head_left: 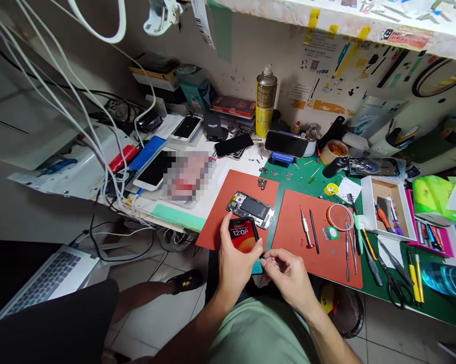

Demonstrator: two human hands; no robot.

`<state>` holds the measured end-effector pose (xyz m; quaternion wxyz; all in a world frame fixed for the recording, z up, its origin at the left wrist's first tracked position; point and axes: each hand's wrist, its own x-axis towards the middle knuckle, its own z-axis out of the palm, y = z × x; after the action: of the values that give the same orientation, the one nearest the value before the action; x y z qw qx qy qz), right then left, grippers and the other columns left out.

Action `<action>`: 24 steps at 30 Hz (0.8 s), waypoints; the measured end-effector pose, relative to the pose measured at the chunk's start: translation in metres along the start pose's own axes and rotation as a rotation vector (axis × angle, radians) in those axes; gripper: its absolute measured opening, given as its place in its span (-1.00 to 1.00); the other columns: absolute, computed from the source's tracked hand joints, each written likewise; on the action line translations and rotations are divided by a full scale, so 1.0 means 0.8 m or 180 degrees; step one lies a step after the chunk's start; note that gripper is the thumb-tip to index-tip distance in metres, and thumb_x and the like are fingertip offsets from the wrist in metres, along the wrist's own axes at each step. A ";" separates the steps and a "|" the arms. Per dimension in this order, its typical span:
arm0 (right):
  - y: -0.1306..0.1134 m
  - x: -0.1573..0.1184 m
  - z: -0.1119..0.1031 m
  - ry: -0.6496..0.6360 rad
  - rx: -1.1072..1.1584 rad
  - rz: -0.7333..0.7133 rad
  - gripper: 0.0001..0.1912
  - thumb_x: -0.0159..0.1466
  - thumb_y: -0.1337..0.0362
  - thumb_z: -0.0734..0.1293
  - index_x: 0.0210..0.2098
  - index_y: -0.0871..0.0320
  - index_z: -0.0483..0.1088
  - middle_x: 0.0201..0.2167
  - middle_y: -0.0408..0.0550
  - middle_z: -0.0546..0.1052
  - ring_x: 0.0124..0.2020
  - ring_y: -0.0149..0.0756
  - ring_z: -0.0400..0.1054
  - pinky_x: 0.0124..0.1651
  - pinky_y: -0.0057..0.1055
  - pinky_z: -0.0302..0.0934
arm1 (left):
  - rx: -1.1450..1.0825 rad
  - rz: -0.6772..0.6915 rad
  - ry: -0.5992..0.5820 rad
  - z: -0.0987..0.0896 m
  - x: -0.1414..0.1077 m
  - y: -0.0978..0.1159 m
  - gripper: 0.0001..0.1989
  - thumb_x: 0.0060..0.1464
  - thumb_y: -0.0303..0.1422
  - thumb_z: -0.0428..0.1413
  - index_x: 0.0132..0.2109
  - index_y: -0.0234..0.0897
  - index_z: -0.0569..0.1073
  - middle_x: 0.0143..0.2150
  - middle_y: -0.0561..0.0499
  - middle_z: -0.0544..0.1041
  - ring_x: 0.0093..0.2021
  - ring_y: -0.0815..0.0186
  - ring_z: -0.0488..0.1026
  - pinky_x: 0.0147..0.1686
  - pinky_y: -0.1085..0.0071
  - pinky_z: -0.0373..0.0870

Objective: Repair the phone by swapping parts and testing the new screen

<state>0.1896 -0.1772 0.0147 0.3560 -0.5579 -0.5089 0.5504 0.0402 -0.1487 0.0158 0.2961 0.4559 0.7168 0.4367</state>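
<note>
Two hands are seen at the desk's front edge: a lit phone (244, 235) (12:09 on its screen) is gripped in the left hand (233, 263), just in front of an opened phone body (251, 209) on the red mat (228, 202). The right hand (288, 275) is held beside it, fingertips pinched together; whether anything is pinched cannot be told.

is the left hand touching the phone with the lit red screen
Touching. The head view shows the left hand wrapped around the lit phone, fingers on its edges, holding it up.
</note>
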 end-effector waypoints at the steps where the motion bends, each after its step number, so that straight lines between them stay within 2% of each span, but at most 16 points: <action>1: 0.000 0.000 -0.001 -0.0082 0.0060 0.0050 -0.69 0.38 0.04 0.36 -0.24 0.17 0.54 -0.47 -0.11 0.53 -0.52 -0.35 0.42 -0.42 -0.45 0.35 | 0.0022 0.0016 -0.0009 0.000 0.000 0.000 -0.07 -0.03 -0.32 0.39 0.44 -0.06 0.21 0.40 -0.18 0.38 0.38 -0.11 0.36 0.33 -0.07 0.34; 5: -0.002 -0.003 -0.003 -0.0271 0.0153 0.0182 -0.63 0.45 -0.03 0.33 -0.26 0.15 0.50 -0.51 -0.15 0.52 -0.54 -0.35 0.42 -0.41 -0.44 0.35 | 0.0060 0.0008 -0.0049 -0.001 0.000 -0.001 -0.07 -0.02 -0.30 0.39 0.45 -0.09 0.20 0.41 -0.20 0.36 0.40 -0.11 0.33 0.34 -0.08 0.32; 8: -0.009 -0.006 -0.008 -0.0324 0.0006 0.0096 -0.64 0.51 0.00 0.27 -0.26 0.13 0.45 -0.48 -0.14 0.56 -0.50 -0.34 0.48 -0.38 -0.45 0.39 | 0.0017 -0.0031 -0.0056 -0.002 0.003 -0.001 -0.07 -0.02 -0.29 0.39 0.45 -0.09 0.20 0.41 -0.19 0.35 0.42 -0.11 0.31 0.38 -0.08 0.28; 10: -0.012 -0.003 -0.019 -0.0131 -0.0656 -0.0317 -0.66 0.56 0.08 0.20 -0.23 0.12 0.44 -0.47 -0.15 0.58 -0.49 -0.36 0.50 -0.38 -0.49 0.40 | -0.0025 -0.0019 -0.0034 -0.003 0.005 -0.002 -0.07 -0.02 -0.28 0.39 0.44 -0.08 0.20 0.42 -0.18 0.35 0.43 -0.11 0.29 0.41 -0.08 0.24; 12: -0.010 0.009 -0.035 0.0310 -0.1576 -0.0821 -0.68 0.59 0.15 0.16 -0.18 0.13 0.45 -0.41 -0.12 0.61 -0.44 -0.35 0.52 -0.34 -0.49 0.40 | -0.0077 -0.0025 -0.0036 -0.004 0.006 -0.002 -0.08 -0.02 -0.27 0.40 0.44 -0.08 0.21 0.42 -0.17 0.35 0.44 -0.10 0.28 0.43 -0.06 0.22; 15: 0.000 0.041 -0.063 0.0918 -0.2467 -0.1176 -0.69 0.58 0.22 0.14 -0.09 0.20 0.48 -0.24 0.08 0.61 -0.29 -0.22 0.51 -0.24 -0.36 0.37 | -0.0166 -0.0122 -0.0076 -0.005 0.007 -0.002 -0.07 -0.03 -0.26 0.41 0.44 -0.07 0.21 0.43 -0.16 0.34 0.43 -0.09 0.29 0.43 -0.04 0.21; 17: 0.009 0.063 -0.077 0.0999 -0.2752 -0.1278 -0.70 0.55 0.31 0.15 -0.07 0.25 0.50 -0.23 0.17 0.59 -0.25 -0.14 0.48 -0.24 -0.31 0.31 | -0.0199 -0.0231 -0.0120 -0.006 0.007 -0.001 -0.06 -0.02 -0.26 0.41 0.45 -0.07 0.20 0.44 -0.15 0.33 0.42 -0.08 0.32 0.43 -0.03 0.22; 19: 0.016 0.078 -0.086 0.0949 -0.2997 -0.1414 -0.71 0.50 0.40 0.17 -0.11 0.24 0.53 -0.27 0.16 0.59 -0.26 -0.13 0.45 -0.24 -0.30 0.27 | -0.0203 -0.0308 -0.0139 -0.007 0.006 0.000 -0.05 -0.02 -0.26 0.40 0.46 -0.07 0.19 0.45 -0.15 0.31 0.40 -0.07 0.34 0.42 -0.01 0.23; 24: 0.023 0.081 -0.094 0.0983 -0.3191 -0.1593 -0.71 0.49 0.43 0.20 -0.13 0.20 0.57 -0.22 0.15 0.63 -0.23 -0.14 0.45 -0.21 -0.30 0.26 | -0.0325 -0.0373 -0.0144 -0.009 0.007 -0.001 -0.05 -0.02 -0.26 0.41 0.46 -0.07 0.19 0.44 -0.14 0.32 0.41 -0.05 0.32 0.45 0.02 0.19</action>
<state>0.2579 -0.1069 -0.0087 0.2377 -0.5949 -0.7660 0.0535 0.0315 -0.1463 0.0183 0.3601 0.4071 0.7122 0.4442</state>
